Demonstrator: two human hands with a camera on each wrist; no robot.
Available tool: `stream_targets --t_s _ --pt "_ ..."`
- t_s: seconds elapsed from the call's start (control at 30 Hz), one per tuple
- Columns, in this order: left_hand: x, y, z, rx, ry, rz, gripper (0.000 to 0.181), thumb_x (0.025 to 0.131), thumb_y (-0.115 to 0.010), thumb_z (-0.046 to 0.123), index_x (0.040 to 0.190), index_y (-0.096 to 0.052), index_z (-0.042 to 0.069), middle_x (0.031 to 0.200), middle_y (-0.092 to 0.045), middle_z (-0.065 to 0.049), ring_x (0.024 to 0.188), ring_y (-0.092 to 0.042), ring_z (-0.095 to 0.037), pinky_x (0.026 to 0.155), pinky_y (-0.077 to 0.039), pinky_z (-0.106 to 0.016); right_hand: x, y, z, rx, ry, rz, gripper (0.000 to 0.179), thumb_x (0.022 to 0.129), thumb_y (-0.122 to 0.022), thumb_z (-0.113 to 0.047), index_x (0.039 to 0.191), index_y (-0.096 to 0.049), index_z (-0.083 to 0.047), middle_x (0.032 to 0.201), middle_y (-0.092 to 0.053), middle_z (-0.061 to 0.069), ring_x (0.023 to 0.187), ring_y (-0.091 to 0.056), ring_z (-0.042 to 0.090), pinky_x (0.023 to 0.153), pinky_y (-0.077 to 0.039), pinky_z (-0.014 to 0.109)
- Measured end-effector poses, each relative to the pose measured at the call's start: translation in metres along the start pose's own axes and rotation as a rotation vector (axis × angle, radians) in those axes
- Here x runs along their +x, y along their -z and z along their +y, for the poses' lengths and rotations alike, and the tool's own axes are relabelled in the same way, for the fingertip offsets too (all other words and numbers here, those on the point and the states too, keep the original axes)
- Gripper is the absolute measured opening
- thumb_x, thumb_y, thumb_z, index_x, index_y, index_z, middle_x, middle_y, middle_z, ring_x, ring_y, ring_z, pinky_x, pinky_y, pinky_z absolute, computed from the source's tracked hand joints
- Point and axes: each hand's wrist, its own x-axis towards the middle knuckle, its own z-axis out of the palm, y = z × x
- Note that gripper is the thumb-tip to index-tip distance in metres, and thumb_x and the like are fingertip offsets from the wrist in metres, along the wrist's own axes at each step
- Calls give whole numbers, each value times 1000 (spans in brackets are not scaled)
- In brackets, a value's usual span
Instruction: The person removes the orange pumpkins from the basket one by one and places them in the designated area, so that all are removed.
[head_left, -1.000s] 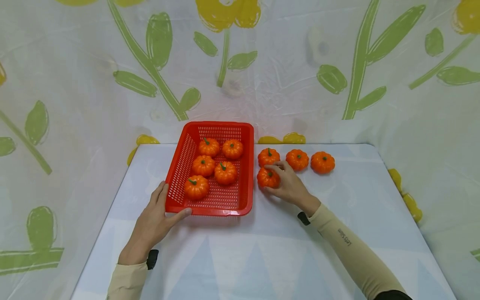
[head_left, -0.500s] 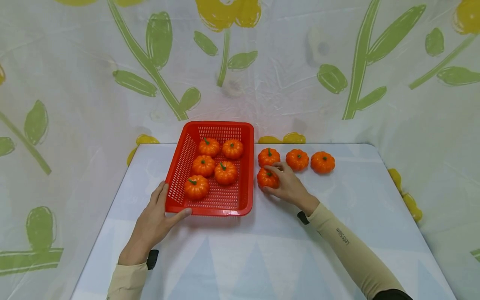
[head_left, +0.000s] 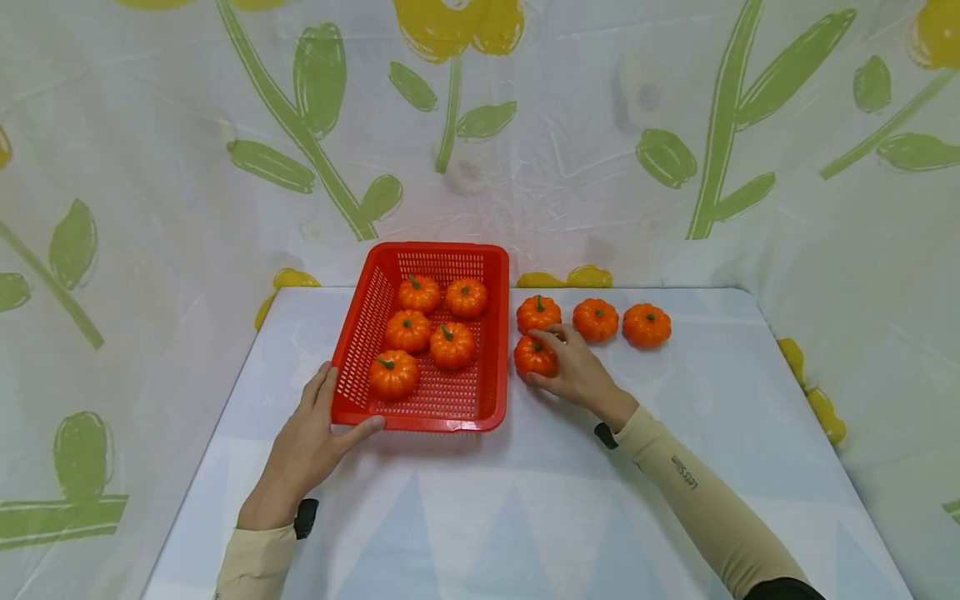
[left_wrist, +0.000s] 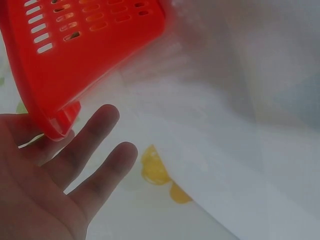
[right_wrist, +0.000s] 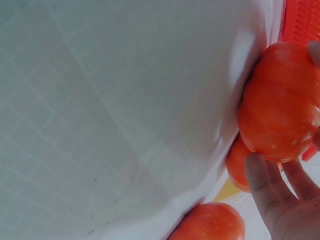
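Observation:
A red plastic basket (head_left: 492, 367) with slotted walls holds several small orange pumpkins (head_left: 394, 375) with green stems. At its near left corner my left hand (head_left: 303, 446) holds the rim, thumb over the front edge and fingers along the left side. In the left wrist view, two fingers (left_wrist: 107, 175) of that hand stick out past the red rim. Just right of the basket, my right hand (head_left: 577, 373) grips another pumpkin (head_left: 534, 357) between thumb and fingers. The right wrist view shows this pumpkin (right_wrist: 280, 102) close up, its far side partly hidden.
A row of 3 more pumpkins lies along the table's back: one (head_left: 537, 312) just behind the gripped one, one (head_left: 596, 320) in the middle and one (head_left: 647, 325) at the right. A flower-patterned curtain (head_left: 570, 183) rises behind the white table (head_left: 675, 433).
Almost nothing differs. The right hand and the pumpkin in its grip have shifted very slightly; the left hand and the basket stay in place.

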Motion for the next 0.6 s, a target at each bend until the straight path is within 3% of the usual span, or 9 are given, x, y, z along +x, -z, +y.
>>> stream_targets --t_s 0.6 --pt "0 1 0 -12 3 -9 116 87 -67 67 163 -3 8 168 -7 -16 143 -31 -49 107 -35 -68 0 -2 2 -2 0 8 73 82 -85 -35 146 -54 -18 141 -45 14 127 -47 34 99 -51 56"
